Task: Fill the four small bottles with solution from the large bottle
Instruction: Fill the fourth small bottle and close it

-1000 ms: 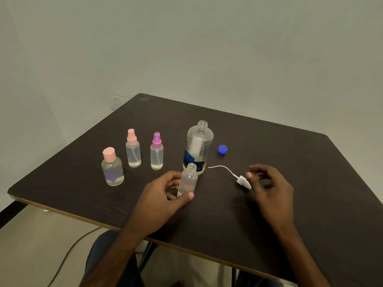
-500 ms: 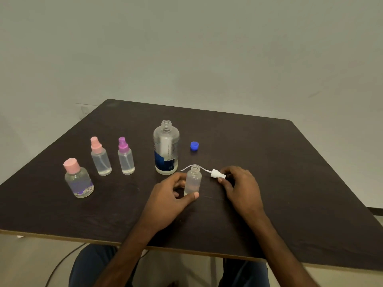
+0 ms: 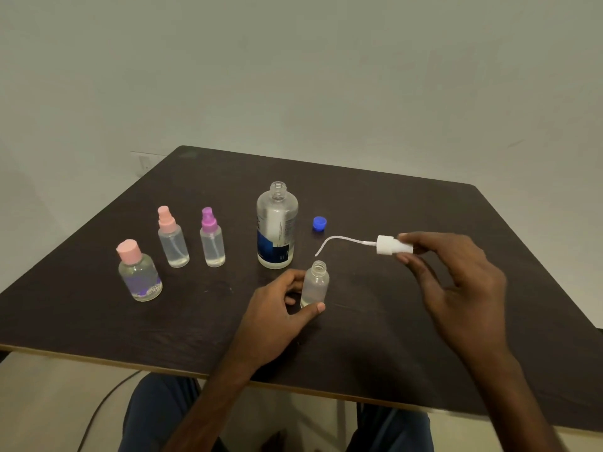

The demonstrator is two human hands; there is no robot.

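Observation:
My left hand [image 3: 277,308] holds a small clear bottle [image 3: 315,283] upright on the dark table [image 3: 375,347]; its neck is uncapped and a little liquid sits at its bottom. My right hand [image 3: 456,282] pinches a white spray cap [image 3: 390,245] in the air, and its thin white tube curves left and ends just above the small bottle's neck. Behind stands the large clear bottle [image 3: 276,228] with a blue label, uncapped. Its blue cap [image 3: 319,223] lies on the table to its right.
Three capped small bottles stand at the left: a squat one with a pink cap [image 3: 138,272], a pink-topped sprayer [image 3: 172,238] and a purple-topped sprayer [image 3: 212,239]. The table's near edge runs just below my wrists. A cable lies on the floor.
My right hand has lifted the white spray cap off the table and carried it up and right. The left hand keeps hold of the small bottle. The camera view has shifted.

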